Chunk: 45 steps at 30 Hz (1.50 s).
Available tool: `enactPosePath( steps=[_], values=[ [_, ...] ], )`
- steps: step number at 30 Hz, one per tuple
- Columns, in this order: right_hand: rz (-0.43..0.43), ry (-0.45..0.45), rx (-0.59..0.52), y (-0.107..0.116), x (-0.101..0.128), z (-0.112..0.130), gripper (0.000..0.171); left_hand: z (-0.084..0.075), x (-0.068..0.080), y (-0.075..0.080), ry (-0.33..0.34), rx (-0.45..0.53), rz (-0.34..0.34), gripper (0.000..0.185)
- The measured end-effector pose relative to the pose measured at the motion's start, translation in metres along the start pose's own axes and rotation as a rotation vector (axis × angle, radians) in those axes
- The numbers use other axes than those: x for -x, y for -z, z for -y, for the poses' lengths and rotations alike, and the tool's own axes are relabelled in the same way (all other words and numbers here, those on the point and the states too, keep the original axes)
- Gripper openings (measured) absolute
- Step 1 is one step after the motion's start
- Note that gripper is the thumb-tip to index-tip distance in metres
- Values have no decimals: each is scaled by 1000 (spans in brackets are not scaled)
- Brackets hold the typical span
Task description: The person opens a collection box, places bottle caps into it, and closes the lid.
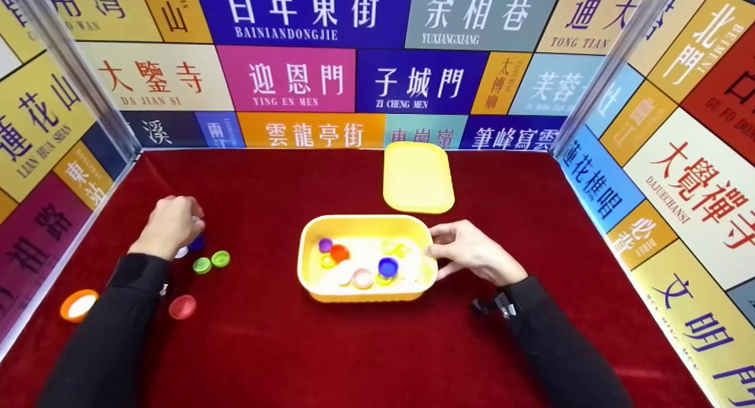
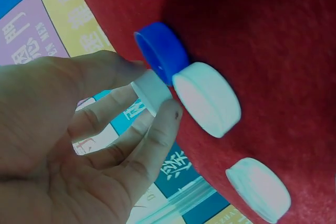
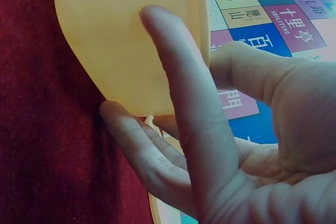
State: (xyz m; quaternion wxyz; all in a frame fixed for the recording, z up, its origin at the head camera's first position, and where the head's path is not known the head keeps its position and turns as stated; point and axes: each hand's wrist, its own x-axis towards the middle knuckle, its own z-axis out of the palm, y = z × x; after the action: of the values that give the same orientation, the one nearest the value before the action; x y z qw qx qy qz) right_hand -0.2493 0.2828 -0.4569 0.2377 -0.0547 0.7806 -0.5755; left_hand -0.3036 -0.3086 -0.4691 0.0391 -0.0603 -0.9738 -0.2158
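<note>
My left hand (image 1: 171,222) hovers over loose bottle caps on the red cloth at the left. Its thumb and forefinger (image 2: 167,116) pinch a small white cap (image 2: 149,90). Just beyond it lie a blue cap (image 2: 161,51) and two larger white caps (image 2: 206,106) (image 2: 258,188). A yellow box (image 1: 309,260) stands in the middle with several coloured caps inside. My right hand (image 1: 472,252) rests against the box's right wall (image 3: 121,40), fingers nearly straight, thumb near the rim.
The yellow lid (image 1: 417,177) lies behind the box. Two green caps (image 1: 211,262), a red cap (image 1: 182,306) and an orange cap (image 1: 78,305) lie at the left. Printed walls enclose the cloth on three sides.
</note>
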Motion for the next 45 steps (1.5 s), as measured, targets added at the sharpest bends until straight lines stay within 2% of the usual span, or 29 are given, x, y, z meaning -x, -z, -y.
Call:
enactPosePath(
  steps=[5, 9, 18, 23, 29, 34, 38, 42, 45],
  values=[
    [-4, -1, -4, 1, 2, -2, 46, -18, 2, -1, -47, 25, -32, 22],
    [-5, -4, -3, 1, 3, -4, 46, -39, 5, -4, -93, 51, -65, 21],
    [-8, -10, -7, 2, 3, -4, 48, -105, 14, -16, -271, 107, -149, 19],
    [-5, -16, -14, 0, 1, -5, 48, -143, 22, -25, -380, 139, -155, 17],
    [-2, -13, -20, -3, -2, -3, 50, -180, 31, -37, -520, 133, -101, 17],
    [-7, -14, -27, -2, -3, 0, 52, -210, 35, -48, -644, 97, -41, 21],
    [-11, -17, -35, -2, -2, 0, 51, -229, 37, -60, -735, 43, 11, 22],
    [-14, -13, -38, -1, -1, 0, 50, -240, 40, -69, -769, -19, 84, 20],
    [-14, -12, -37, -1, 1, 0, 50, -244, 42, -71, -740, -29, 144, 21]
  ],
)
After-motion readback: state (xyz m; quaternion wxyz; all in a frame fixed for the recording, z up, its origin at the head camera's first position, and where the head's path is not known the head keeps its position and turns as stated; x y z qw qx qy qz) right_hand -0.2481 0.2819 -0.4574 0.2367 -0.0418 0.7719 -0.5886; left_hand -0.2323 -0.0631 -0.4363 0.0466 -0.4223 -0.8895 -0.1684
